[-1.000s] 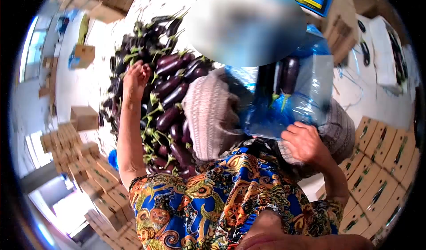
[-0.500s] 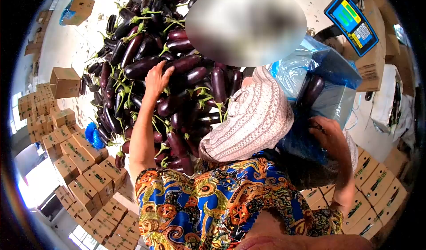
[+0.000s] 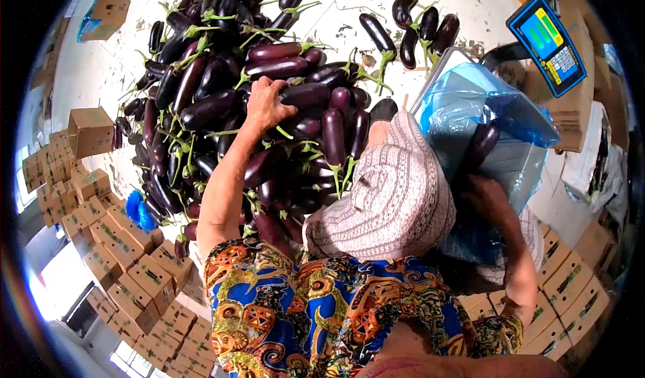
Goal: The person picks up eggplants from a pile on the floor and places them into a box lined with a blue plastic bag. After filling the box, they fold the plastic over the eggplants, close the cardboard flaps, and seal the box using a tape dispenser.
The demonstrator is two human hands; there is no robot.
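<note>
Purple-black and glossy, one eggplant (image 3: 308, 95) lies crosswise on our eggplant heap (image 3: 211, 109), blunt end pointing right. Our left hand (image 3: 269, 106) covers its other end; our right hand (image 3: 487, 200) is at the blue plastic bag (image 3: 516, 160). Whether either grip is clamped, we cannot tell.

Your left hand (image 3: 269, 107) lies on the eggplant pile (image 3: 209, 111), ahead and to your left; your right hand (image 3: 485, 200) is at the bag (image 3: 470, 86) on your right, an eggplant (image 3: 482, 143) inside it just beyond that hand. Past the bag, farther right, stands the display (image 3: 547, 44); loose eggplants (image 3: 445, 35) lie ahead, between pile and display. Stacked cartons (image 3: 149, 275) stand far left, more at near right
</note>
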